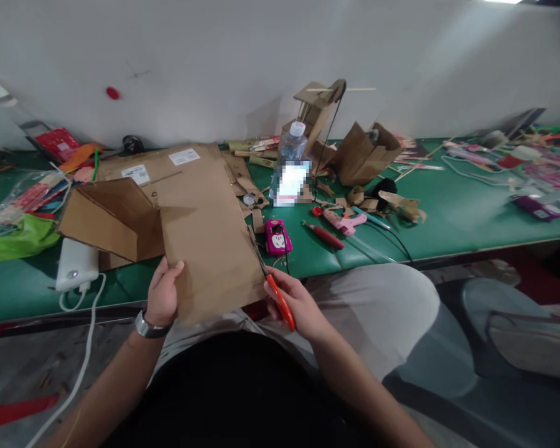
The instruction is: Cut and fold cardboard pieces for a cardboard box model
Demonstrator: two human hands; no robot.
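Observation:
A large brown cardboard sheet (pixel 210 249) reaches from my lap onto the green table, with paper labels near its far end. My left hand (pixel 164 291), wearing a wristwatch, grips the sheet's left edge with the thumb on top. Orange-handled scissors (pixel 280 302) are held in my right hand (pixel 296 305) at the sheet's right edge. Their blades point away from me along that edge; whether they bite into the cardboard I cannot tell. A folded cardboard flap (pixel 107 218) stands up on the left side.
On the green table (pixel 448 205) lie a pink power socket (pixel 278 238), a red-handled tool (pixel 325 235) and a pink glue gun (pixel 344 221). A bottle (pixel 295 143), a lit screen and cardboard constructions stand behind. A white power strip (pixel 77 264) with a cable sits left.

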